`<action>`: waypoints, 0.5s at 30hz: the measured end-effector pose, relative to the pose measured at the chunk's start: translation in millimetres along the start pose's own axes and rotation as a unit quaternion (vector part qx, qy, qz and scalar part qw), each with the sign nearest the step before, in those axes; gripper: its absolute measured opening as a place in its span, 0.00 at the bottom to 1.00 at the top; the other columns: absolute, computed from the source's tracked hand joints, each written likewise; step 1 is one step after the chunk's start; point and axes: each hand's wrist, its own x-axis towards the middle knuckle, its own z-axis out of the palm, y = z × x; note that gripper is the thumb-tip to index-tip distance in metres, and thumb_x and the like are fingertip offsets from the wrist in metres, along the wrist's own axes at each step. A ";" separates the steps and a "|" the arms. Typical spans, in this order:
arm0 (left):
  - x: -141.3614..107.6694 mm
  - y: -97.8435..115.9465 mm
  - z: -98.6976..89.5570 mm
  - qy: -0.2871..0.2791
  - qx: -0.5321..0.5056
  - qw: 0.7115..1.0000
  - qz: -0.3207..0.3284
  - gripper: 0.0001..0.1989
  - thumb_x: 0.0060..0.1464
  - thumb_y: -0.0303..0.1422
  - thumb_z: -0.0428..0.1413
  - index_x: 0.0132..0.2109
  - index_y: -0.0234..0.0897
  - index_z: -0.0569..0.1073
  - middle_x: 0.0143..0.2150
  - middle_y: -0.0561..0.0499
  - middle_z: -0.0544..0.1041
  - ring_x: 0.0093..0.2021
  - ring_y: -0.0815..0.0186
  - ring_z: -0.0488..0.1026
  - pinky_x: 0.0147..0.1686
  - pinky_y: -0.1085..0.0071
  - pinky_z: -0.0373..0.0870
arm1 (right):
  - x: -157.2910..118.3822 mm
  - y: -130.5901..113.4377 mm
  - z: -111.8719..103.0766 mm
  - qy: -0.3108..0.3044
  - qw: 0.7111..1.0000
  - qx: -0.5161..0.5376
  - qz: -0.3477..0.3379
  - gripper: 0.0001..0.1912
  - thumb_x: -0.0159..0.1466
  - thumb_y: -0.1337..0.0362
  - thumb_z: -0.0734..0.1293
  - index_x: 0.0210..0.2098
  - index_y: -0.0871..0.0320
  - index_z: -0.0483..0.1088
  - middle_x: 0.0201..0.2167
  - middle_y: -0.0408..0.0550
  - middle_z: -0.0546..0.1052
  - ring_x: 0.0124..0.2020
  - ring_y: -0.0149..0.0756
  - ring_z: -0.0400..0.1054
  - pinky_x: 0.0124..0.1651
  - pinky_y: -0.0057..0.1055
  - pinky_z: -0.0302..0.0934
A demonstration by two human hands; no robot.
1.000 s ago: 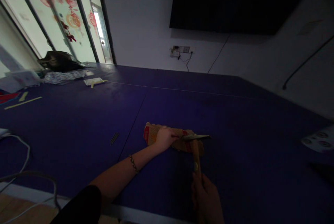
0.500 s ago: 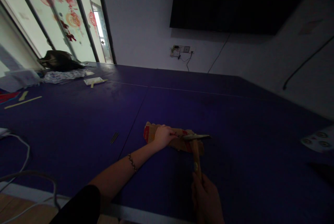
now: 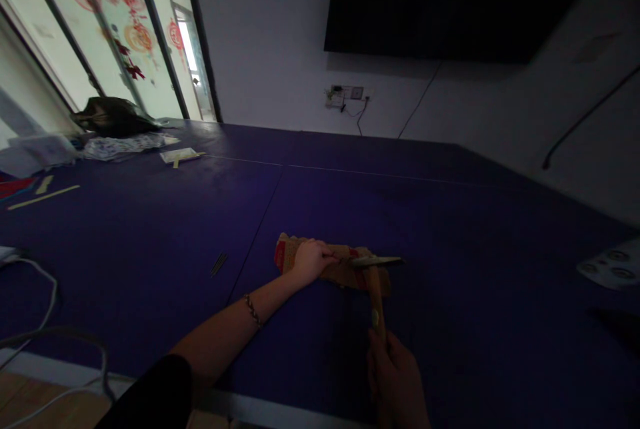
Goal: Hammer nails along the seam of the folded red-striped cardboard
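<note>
A torn piece of brown cardboard (image 3: 345, 275) with red print lies flat on the dark blue table (image 3: 320, 195). My left hand (image 3: 311, 260) rests on it, thumb and fingers pinched together close to the hammer head; whatever sits between the fingertips is too small and dark to make out. In my right hand (image 3: 397, 372) is a hammer (image 3: 377, 302), gripped by its wooden handle. Its metal head is over the right part of the cardboard, just right of my left fingertips. Several thin dark nail-like rods (image 3: 219, 264) lie to the left of the cardboard.
White cables (image 3: 53, 289) run along the left front edge. Pale strips (image 3: 44, 197), a small white packet (image 3: 179, 155) and a dark bag (image 3: 115, 117) lie at the far left. At the right edge is a light object with round parts (image 3: 613, 263). A wall holds sockets (image 3: 350, 93) and a screen (image 3: 440, 2).
Almost nothing differs. Both hands, the hammer and the cardboard keep their places, with only a very slight shift of the camera view.
</note>
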 end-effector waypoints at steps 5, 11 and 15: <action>-1.8 2.5 2.0 -0.003 -0.009 1.000 0.016 0.11 0.50 0.38 0.59 0.26 0.36 0.77 0.28 0.52 0.78 0.32 0.67 0.71 0.35 0.73 0.62 | -5.2 -8.4 1.3 0.011 1.000 0.016 0.001 0.22 0.51 0.42 0.60 0.21 0.56 0.60 0.10 0.33 0.59 0.09 0.23 0.52 0.10 0.22 0.48; -2.6 2.9 1.6 -0.011 0.004 1.000 0.015 0.09 0.49 0.36 0.60 0.25 0.36 0.76 0.27 0.52 0.77 0.31 0.67 0.71 0.34 0.73 0.61 | -3.6 -5.0 -0.3 -0.005 1.000 0.005 0.002 0.23 0.51 0.41 0.60 0.22 0.56 0.59 0.10 0.32 0.59 0.08 0.23 0.52 0.09 0.22 0.49; -3.1 3.4 0.8 -0.009 0.006 1.000 0.018 0.09 0.48 0.36 0.60 0.25 0.36 0.77 0.27 0.52 0.77 0.31 0.67 0.70 0.34 0.72 0.61 | -3.4 -3.6 0.0 -0.002 1.000 0.013 0.009 0.22 0.52 0.42 0.60 0.23 0.56 0.59 0.11 0.31 0.59 0.08 0.22 0.52 0.10 0.22 0.49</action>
